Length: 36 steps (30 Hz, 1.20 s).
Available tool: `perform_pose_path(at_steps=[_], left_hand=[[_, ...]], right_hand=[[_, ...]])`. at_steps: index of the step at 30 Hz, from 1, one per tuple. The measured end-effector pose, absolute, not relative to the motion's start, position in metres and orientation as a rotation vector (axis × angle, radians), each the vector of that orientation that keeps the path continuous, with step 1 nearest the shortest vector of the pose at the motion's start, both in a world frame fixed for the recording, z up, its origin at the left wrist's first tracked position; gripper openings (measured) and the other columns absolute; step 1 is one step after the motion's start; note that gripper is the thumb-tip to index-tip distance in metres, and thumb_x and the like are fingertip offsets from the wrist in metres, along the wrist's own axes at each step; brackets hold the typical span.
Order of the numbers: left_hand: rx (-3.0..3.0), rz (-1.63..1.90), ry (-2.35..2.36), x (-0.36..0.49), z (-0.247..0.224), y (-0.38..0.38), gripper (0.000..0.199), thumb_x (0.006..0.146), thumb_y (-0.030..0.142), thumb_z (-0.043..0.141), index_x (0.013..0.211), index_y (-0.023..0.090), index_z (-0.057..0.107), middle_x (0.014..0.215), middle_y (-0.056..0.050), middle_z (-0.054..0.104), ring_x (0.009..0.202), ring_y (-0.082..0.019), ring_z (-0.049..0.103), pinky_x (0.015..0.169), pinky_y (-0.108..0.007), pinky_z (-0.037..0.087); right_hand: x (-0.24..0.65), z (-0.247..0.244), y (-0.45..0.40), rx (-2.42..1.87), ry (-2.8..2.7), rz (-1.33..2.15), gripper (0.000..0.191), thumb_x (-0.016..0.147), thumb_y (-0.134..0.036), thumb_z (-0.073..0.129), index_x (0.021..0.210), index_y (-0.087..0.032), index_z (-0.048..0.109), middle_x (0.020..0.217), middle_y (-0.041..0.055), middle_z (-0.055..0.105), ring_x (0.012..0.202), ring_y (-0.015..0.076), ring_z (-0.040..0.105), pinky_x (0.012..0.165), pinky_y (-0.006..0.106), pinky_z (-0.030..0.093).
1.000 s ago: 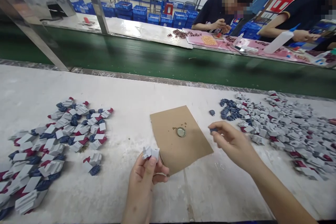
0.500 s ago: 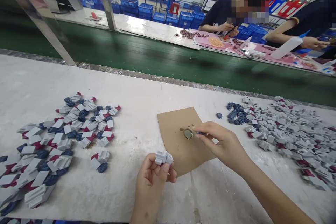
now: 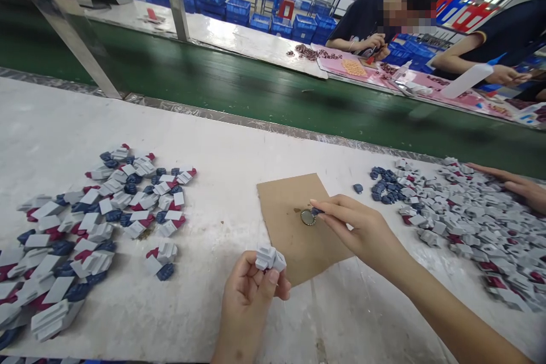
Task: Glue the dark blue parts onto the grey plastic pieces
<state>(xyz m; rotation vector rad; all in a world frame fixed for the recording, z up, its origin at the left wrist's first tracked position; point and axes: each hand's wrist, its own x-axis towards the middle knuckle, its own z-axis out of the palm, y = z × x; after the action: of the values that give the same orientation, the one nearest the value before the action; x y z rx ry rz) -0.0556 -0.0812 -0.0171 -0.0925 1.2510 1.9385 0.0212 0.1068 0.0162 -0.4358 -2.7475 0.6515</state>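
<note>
Fingers of the L hand (image 3: pixel 251 296) are pinched together, thumb on top, round a grey part (image 3: pixel 269 259), held up over the table (image 3: pixel 191 318) near the cardboard's (image 3: pixel 307 256) close-left edge; R hand (image 3: pixel 362 230) has thumb + index nearly meeting on a small dark-blue piece (image 3: pixel 316 211), by the right rim of a crimped metal cap (image 3: pixel 307 218) on the card; can't tell if piece touches rim or sits just over it; cap's contents unclear too.

Step in hand, as a judgement: prob. wetting the blue piece at the cap so it can join the grey part; next move would then call for a clean lift w/o smearing, a turn to the right facing, & a steady L hand to meet it; piece is tiny, so a slip or wrong facing is the likely risk.

Left of the card, the left pile (image 3: pixel 104 206) mixes grey, maroon & blue, w/ one three-colour unit (image 3: pixel 166 252) apart; to the right, a lone blue piece (image 3: pixel 358 188), then a blue cluster (image 3: pixel 379 186), then the right pile (image 3: pixel 460 210), mostly grey; another person's hand (image 3: pixel 526 189) is at its far side; beyond, a green belt (image 3: pixel 205 91), a far bench (image 3: pixel 239 40) w/ two co-workers (image 3: pixel 356 20), & blue crates (image 3: pixel 238 8).
</note>
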Motion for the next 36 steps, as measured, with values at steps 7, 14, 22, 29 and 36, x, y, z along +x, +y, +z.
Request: perform_pose_path(at_steps=[7,14,22,29,36], left_hand=[[-0.083,1.936,1.246,-0.055,-0.016,-0.081,0.023,0.067,0.037,0.073,0.069,0.017,0.061,0.063,0.002,0.064,0.050,-0.008,0.055,0.051,-0.020,0.046],[-0.036,1.922,1.284,-0.055,-0.018,-0.082,0.021,0.070,0.036,0.071,0.070,0.017,0.061,0.063,0.002,0.063,0.050,-0.008,0.055,0.052,-0.020,0.046],[-0.030,1.895,1.254,-0.054,-0.018,-0.083,0.017,0.070,0.032,0.072,0.073,0.017,0.063,0.058,0.003,0.062,0.052,-0.008,0.056,0.055,-0.018,0.045],[-0.034,1.912,1.241,-0.053,-0.014,-0.082,0.015,0.068,0.028,0.073,0.072,0.017,0.064,0.062,0.002,0.066,0.054,-0.007,0.057,0.057,-0.015,0.046],[0.012,1.910,1.256,-0.054,-0.015,-0.083,0.012,0.071,0.025,0.071,0.072,0.017,0.063,0.062,0.003,0.066,0.055,-0.007,0.057,0.057,-0.015,0.046]], right_hand=[[0.023,-0.001,0.105,-0.443,-2.851,0.353,0.024,0.090,-0.018,0.037,0.103,-0.021,0.057,0.088,0.0063,0.064,0.073,0.0165,0.062,0.061,0.029,0.050],[0.021,-0.003,0.104,-0.351,-2.933,0.057,0.029,0.090,-0.013,0.034,0.100,-0.019,0.060,0.091,0.0073,0.066,0.069,0.0161,0.063,0.050,0.025,0.046],[0.024,0.022,0.088,-0.369,-2.714,0.579,0.026,0.089,-0.017,0.043,0.108,-0.024,0.059,0.090,0.0060,0.065,0.065,0.0132,0.059,0.052,0.026,0.047],[0.022,0.042,0.048,-0.329,-2.606,1.108,0.028,0.088,-0.015,0.045,0.112,-0.025,0.057,0.089,0.0043,0.065,0.065,0.0109,0.058,0.049,0.021,0.046],[0.021,0.034,0.045,-0.370,-2.598,1.150,0.026,0.087,-0.015,0.048,0.109,-0.024,0.059,0.091,0.0055,0.066,0.072,0.0130,0.062,0.052,0.022,0.050]])
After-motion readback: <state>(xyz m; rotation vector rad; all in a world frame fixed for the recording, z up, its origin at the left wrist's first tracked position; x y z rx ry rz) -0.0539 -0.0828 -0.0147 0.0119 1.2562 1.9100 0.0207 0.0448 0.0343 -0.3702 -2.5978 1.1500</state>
